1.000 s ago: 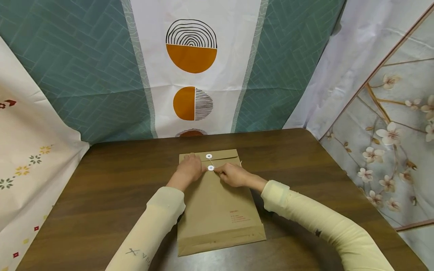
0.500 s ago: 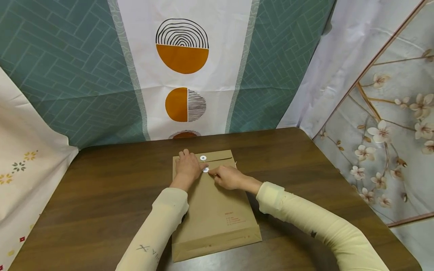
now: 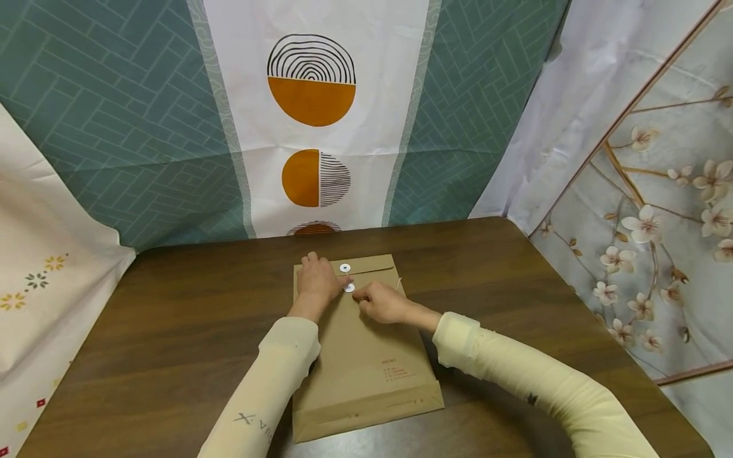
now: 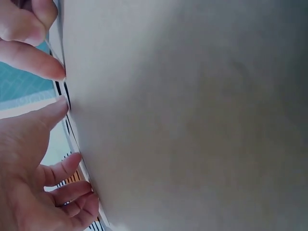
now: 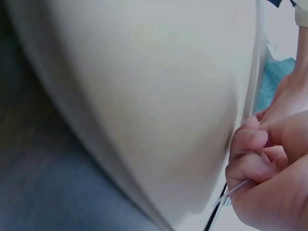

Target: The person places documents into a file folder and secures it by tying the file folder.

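Note:
A brown kraft paper document envelope [image 3: 366,356] lies flat on the table, its flap folded down at the far end. A white button [image 3: 345,268] sits on the flap and a second white button [image 3: 349,288] just below, with string between them. My left hand [image 3: 316,280] rests on the envelope's upper left, fingers toward the flap and thumb tip at the lower button. To the right of that button, my right hand [image 3: 385,302] has its fingers curled round a thin white string [image 5: 239,186]. A bit of string shows beyond that hand at the envelope's right edge.
The dark wooden table [image 3: 189,356] extends around the envelope on all sides. Behind it hangs a green and white patterned curtain [image 3: 309,191]. Flower-printed cloth [image 3: 641,254] hangs on the right, and a cream cloth [image 3: 51,242] on the left.
My left thumb has moved onto the lower button and the left fingers reach farther up over the flap. My right hand stays beside the button with the string. The head view has shifted slightly.

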A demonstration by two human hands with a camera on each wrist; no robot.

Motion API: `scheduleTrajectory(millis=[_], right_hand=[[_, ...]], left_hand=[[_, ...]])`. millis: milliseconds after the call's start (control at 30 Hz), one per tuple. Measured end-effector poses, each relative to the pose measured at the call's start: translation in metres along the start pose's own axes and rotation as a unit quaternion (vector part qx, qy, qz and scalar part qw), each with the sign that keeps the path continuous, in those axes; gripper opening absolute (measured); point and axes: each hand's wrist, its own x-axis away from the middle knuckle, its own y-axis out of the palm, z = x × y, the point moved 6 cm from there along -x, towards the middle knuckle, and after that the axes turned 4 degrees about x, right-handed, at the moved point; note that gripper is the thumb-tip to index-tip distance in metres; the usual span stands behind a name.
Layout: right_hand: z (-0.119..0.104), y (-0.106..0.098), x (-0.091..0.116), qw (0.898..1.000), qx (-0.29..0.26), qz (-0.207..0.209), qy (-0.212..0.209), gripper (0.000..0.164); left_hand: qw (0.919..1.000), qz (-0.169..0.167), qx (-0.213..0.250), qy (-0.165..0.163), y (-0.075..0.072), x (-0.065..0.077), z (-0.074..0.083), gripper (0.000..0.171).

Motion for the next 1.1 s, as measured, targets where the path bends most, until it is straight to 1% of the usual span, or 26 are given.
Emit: scheduleTrajectory(millis=[33,67,100,167,233,333,500,567,600,633,700,767,833,867,933,967,1000,1033,1100], right_hand=[[0.000,0.002,0.000,0.999,-0.046,-0.009,0.016,0.016],[0.001,0.004,0.000,0.995,-0.092,-0.018,0.034,0.021],[0.000,0.005,0.000,0.989,-0.137,-0.026,0.053,0.027],[0.001,0.009,-0.001,0.969,-0.224,-0.039,0.091,0.037],[0.000,0.012,-0.002,0.948,-0.289,-0.051,0.121,0.040],[-0.001,0.014,-0.006,0.927,-0.336,-0.062,0.155,0.035],[-0.002,0.016,-0.014,0.896,-0.384,-0.082,0.206,0.024],[-0.003,0.018,-0.017,0.885,-0.397,-0.099,0.222,0.023],[-0.004,0.019,-0.019,0.882,-0.399,-0.110,0.225,0.023],[-0.005,0.021,-0.021,0.883,-0.395,-0.119,0.226,0.022],[-0.007,0.021,-0.026,0.889,-0.377,-0.136,0.222,0.022],[-0.008,0.019,-0.033,0.906,-0.343,-0.138,0.206,0.023],[-0.010,0.014,-0.040,0.929,-0.292,-0.138,0.178,0.023],[-0.011,0.012,-0.044,0.939,-0.264,-0.142,0.165,0.023],[-0.012,0.007,-0.051,0.957,-0.203,-0.157,0.134,0.023],[-0.012,0.006,-0.054,0.963,-0.173,-0.169,0.117,0.023],[-0.013,0.005,-0.058,0.967,-0.146,-0.181,0.100,0.023],[-0.012,0.004,-0.061,0.969,-0.124,-0.194,0.087,0.023],[-0.011,0.000,-0.068,0.969,-0.097,-0.214,0.072,0.023]], left_hand=[[1.0000,-0.002,0.005,-0.001,-0.001,0.000,-0.002,0.073],[0.9999,-0.004,0.010,0.000,-0.001,0.001,-0.003,0.073],[0.9998,-0.005,0.017,0.000,-0.002,0.001,-0.005,0.073],[0.9997,-0.008,0.023,0.002,-0.004,0.002,-0.009,0.071],[0.9996,-0.009,0.027,0.005,-0.006,0.003,-0.012,0.069],[0.9993,-0.013,0.033,0.008,-0.007,0.004,-0.015,0.069],[0.9987,-0.031,0.036,0.016,-0.008,0.007,-0.018,0.067],[0.9982,-0.040,0.039,0.023,-0.009,0.008,-0.017,0.060],[0.9979,-0.044,0.041,0.025,-0.009,0.009,-0.017,0.055],[0.9974,-0.050,0.042,0.030,-0.010,0.009,-0.017,0.050],[0.9964,-0.059,0.046,0.040,-0.011,0.011,-0.017,0.039],[0.9951,-0.068,0.050,0.051,-0.012,0.013,-0.017,0.032],[0.9938,-0.077,0.051,0.062,-0.014,0.014,-0.016,0.029],[0.9931,-0.082,0.050,0.066,-0.014,0.014,-0.016,0.029],[0.9916,-0.096,0.049,0.072,-0.015,0.015,-0.015,0.029],[0.9910,-0.101,0.046,0.074,-0.015,0.016,-0.015,0.029],[0.9907,-0.105,0.042,0.076,-0.015,0.017,-0.014,0.028],[0.9905,-0.107,0.038,0.079,-0.016,0.017,-0.014,0.028],[0.9903,-0.107,0.037,0.080,-0.016,0.017,-0.014,0.028]])
